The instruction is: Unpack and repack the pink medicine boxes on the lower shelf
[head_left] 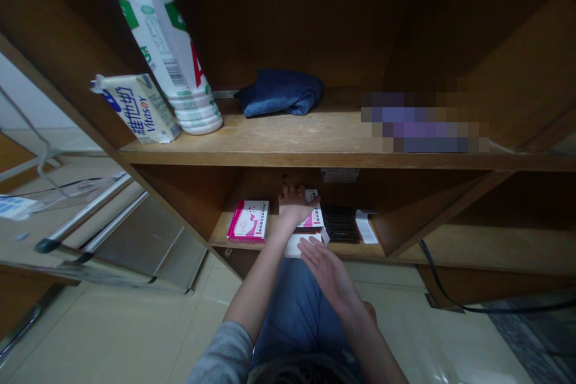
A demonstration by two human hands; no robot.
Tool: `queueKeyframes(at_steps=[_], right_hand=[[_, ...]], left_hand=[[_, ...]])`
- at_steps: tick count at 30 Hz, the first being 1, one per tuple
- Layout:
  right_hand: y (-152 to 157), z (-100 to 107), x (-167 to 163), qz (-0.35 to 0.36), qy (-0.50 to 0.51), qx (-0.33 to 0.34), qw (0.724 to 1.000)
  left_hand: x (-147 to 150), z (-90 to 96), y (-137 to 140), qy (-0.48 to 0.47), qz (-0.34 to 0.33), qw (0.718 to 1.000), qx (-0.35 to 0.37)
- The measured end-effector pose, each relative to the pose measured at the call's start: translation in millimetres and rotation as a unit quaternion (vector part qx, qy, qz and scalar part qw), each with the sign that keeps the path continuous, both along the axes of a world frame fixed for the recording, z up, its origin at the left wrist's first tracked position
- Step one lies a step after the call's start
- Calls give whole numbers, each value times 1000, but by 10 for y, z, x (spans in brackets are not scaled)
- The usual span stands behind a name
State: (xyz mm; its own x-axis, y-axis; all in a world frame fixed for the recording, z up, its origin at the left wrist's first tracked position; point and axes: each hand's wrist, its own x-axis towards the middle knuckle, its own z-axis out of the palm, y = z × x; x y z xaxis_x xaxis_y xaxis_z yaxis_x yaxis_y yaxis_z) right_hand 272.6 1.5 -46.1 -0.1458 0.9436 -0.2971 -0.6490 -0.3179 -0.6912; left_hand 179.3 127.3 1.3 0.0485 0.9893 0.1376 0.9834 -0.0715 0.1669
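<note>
On the lower shelf, my left hand (pixel 294 205) lies with its fingers spread over the left part of a white and pink box (pixel 315 214). A white flap (pixel 293 246) sticks out at the front of this box, over the shelf edge. The outstretched fingers of my right hand (pixel 327 271) are at the flap's right side; I cannot tell whether they press on it. To the left of my left hand sits a second pink and white box (pixel 249 220). Dark, flat packs (pixel 342 225) lie right of the box, with a white paper (pixel 366 227) beside them.
The upper shelf (pixel 279 143) holds a Vitasoy carton (pixel 137 109), a tall white bottle (pixel 168 54), a folded blue cloth (pixel 283 93) and a blurred-out item (pixel 418 126). A black cable (pixel 443 288) hangs at the right. A metal-framed piece (pixel 117 234) stands at the left.
</note>
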Motion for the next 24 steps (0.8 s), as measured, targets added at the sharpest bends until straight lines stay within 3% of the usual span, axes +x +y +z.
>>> queueKeyframes(at_steps=[3, 8, 15, 24], right_hand=[[73, -21, -104, -8, 73, -42, 996], [183, 2, -160, -36, 107, -57, 992], [190, -18, -161, -16, 76, 5, 997], [138, -20, -269, -48, 32, -23, 998]], left_hand=[[3, 2, 1, -3, 2, 1000, -7], [2, 36, 2, -7, 6, 1000, -26], [-9, 65, 8, -11, 3, 999, -41], [-7, 33, 54, -29, 4, 998, -64]])
